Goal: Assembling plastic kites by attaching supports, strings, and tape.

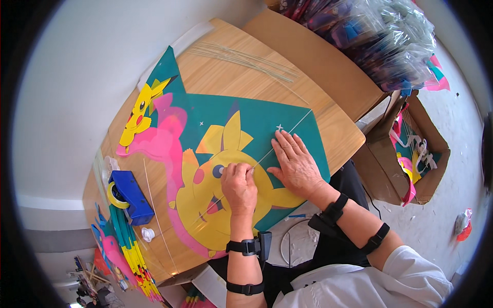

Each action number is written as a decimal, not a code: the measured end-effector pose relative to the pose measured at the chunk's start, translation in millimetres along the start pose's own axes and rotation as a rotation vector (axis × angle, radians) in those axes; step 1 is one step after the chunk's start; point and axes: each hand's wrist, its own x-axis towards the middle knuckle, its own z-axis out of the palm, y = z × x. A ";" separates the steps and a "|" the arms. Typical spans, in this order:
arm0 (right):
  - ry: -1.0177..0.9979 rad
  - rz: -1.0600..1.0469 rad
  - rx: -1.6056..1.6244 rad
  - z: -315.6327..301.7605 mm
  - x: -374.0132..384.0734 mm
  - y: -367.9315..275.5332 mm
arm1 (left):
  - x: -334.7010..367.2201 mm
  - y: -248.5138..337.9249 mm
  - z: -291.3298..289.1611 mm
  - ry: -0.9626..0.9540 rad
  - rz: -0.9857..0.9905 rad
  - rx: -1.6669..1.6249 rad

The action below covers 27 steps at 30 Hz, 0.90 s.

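Observation:
A green, pink and yellow kite sheet [205, 110] with a printed yellow cartoon animal lies spread on the wooden table. One thin, pale rod [293, 126] runs slantwise across it, from the right corner down toward the lower left. My left hand [240, 186] is closed over the middle of the sheet, with thumb and forefinger pinching the rod. Flat on the green and yellow part, my right hand [296, 167] presses the sheet just right of the rod, fingers stretched out and slightly apart.
A blue tape dispenser [137, 201] and a white spool [148, 234] stand at the table's left. Several loose thin rods [241, 60] lie at the back. Folded kites [126, 251] hang over the left edge. A cardboard box [359, 169] with kite parts stands right, near plastic-wrapped packs [382, 43].

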 end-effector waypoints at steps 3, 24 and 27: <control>-0.009 -0.003 -0.003 -0.8 -0.2 1.2 | 0.0 0.8 1.3 -0.001 -0.010 -0.014; -0.019 -0.028 -0.074 0.7 2.3 -8.5 | -42.7 -3.6 -34.2 0.009 -0.024 0.242; -0.015 -0.032 -0.090 1.3 1.2 -7.4 | -62.3 -7.6 -35.8 -0.121 -0.115 0.374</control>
